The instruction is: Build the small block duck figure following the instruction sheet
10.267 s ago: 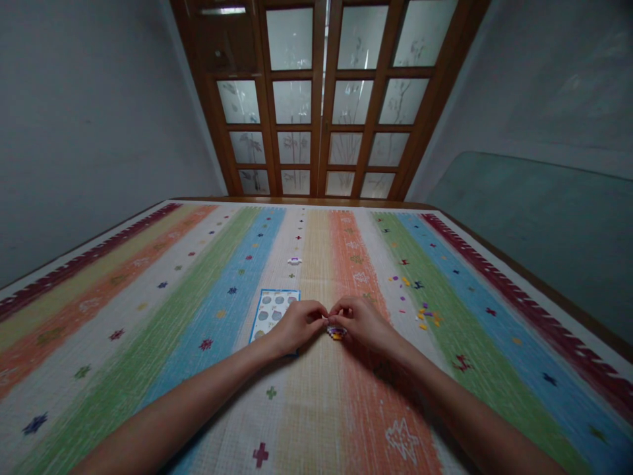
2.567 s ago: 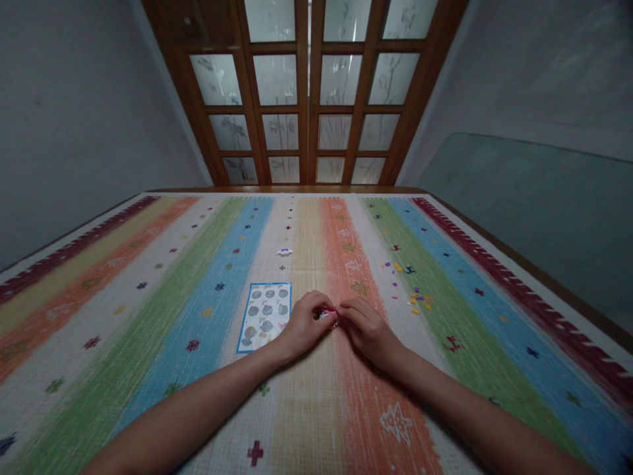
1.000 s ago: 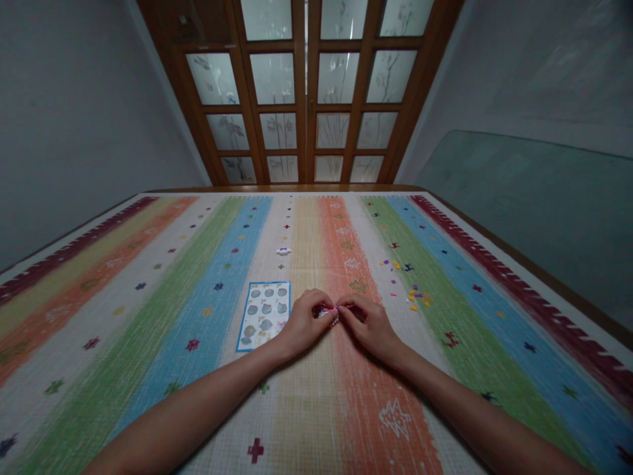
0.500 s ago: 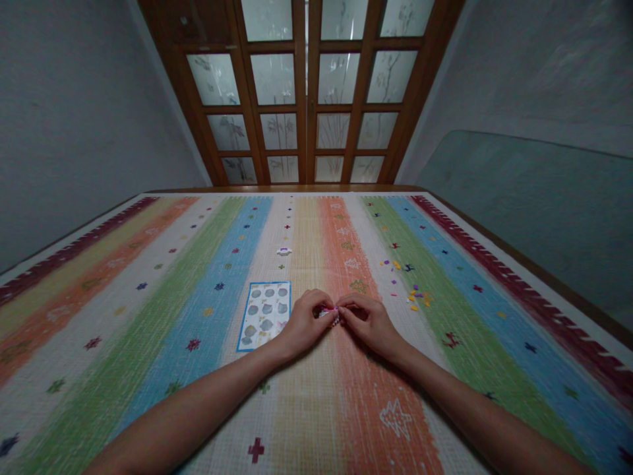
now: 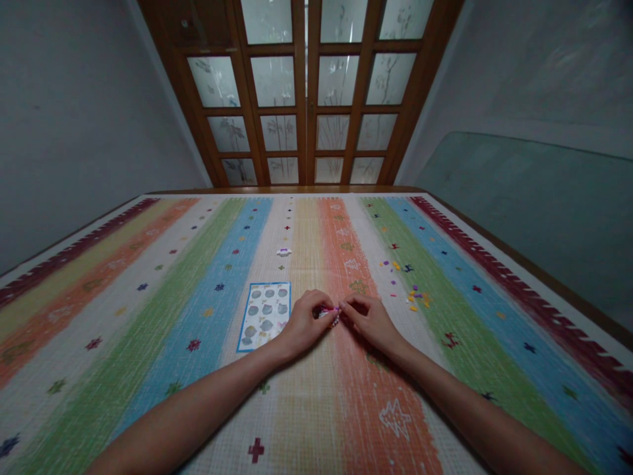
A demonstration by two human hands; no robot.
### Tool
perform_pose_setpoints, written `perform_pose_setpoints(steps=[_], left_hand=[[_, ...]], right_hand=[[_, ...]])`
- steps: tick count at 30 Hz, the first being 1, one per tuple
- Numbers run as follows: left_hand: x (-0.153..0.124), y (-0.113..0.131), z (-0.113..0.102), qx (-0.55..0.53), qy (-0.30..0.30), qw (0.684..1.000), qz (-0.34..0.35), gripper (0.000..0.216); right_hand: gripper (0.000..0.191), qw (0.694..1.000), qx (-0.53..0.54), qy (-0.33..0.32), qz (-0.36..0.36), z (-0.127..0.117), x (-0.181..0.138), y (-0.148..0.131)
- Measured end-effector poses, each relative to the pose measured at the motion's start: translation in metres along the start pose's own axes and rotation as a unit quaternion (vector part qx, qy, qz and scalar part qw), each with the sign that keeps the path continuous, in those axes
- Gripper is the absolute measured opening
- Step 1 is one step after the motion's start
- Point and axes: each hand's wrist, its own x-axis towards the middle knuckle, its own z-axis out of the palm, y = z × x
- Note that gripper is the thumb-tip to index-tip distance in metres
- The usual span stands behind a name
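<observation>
Between the thumb and fingers of my left hand [image 5: 307,322] is a small pink-and-white building-block piece [image 5: 335,316] with a row of white knobs along its lower edge; the fingers cover much of it. My right hand [image 5: 370,323] is closed in a pinch, its fingertips meeting at the right end of that piece. Whatever those fingertips grip is too small to make out. Just left of my left hand lies a blue-edged picture sheet [image 5: 264,318] with rows of grey shapes.
Several loose yellow and purple bits [image 5: 418,297] are scattered to the right of my right hand. Farther back sits a small white-and-purple piece [image 5: 283,251]. A striped cloth [image 5: 306,409] covers the table. Wooden glazed doors [image 5: 306,112] stand beyond it.
My right fingertips have shifted slightly right, baring a little more of the piece's knobbed edge. My left hand keeps its hold in the same place.
</observation>
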Motion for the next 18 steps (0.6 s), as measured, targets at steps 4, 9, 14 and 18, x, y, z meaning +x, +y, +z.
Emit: perform_pose_setpoints(steps=[4, 9, 14, 18], left_hand=[[0.0, -0.001, 0.001, 0.001, 0.003, 1.0, 0.0, 0.005], [0.0, 0.0, 0.0, 0.006, 0.003, 1.0, 0.001, 0.005], [-0.001, 0.0, 0.0, 0.007, 0.001, 1.0, -0.004, 0.003], [-0.001, -0.001, 0.001, 0.002, 0.003, 1.0, -0.006, 0.004]], right_hand=[[0.034, 0.997, 0.021, -0.034, 0.064, 0.002, 0.002, -0.003], [0.041, 0.989, 0.043, -0.08, 0.116, 0.0, 0.008, -0.009], [0.046, 0.985, 0.046, -0.108, 0.125, -0.002, 0.011, -0.015], [0.049, 0.983, 0.049, -0.128, 0.123, -0.002, 0.012, -0.019]])
